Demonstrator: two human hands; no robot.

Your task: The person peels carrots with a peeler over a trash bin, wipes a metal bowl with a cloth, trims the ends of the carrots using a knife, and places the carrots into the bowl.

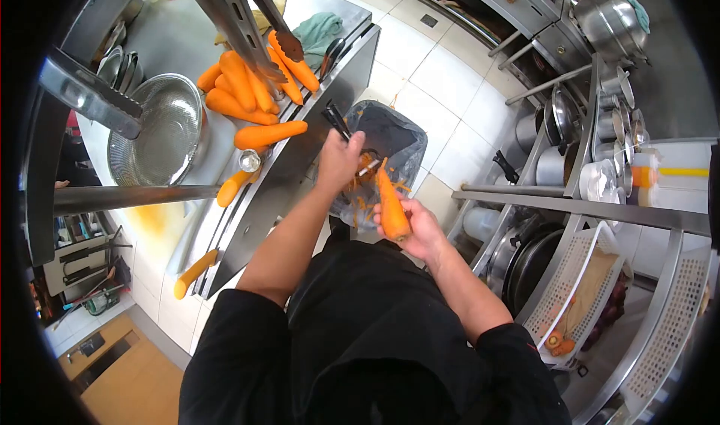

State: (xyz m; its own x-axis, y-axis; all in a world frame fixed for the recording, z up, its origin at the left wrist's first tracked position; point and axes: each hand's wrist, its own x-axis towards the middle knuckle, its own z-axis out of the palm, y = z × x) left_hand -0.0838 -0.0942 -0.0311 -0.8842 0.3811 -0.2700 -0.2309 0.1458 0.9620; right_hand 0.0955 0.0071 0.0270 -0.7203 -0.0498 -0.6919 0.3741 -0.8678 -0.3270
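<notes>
My left hand (pixel 341 159) is closed around the black handle of a peeler (pixel 336 120). Its metal end points toward the tip of a carrot (pixel 393 209), though the fingers partly hide it. Palm up, my right hand (pixel 421 230) grips this carrot by its thick end, narrow tip pointing away from me. Both hands are over a bin (pixel 386 129) with a plastic liner, where orange peelings lie. On the counter to the left is a pile of peeled-looking carrots (pixel 238 84), with a single carrot (pixel 270 135) lying nearer me.
A mesh strainer (pixel 156 136) stands on the steel counter by a green cloth (pixel 318 31). Tongs (pixel 90 91) hang in the foreground, above a metal bar (pixel 142 197). To the right, shelves carry pots (pixel 551 166) and a white basket (pixel 574 290).
</notes>
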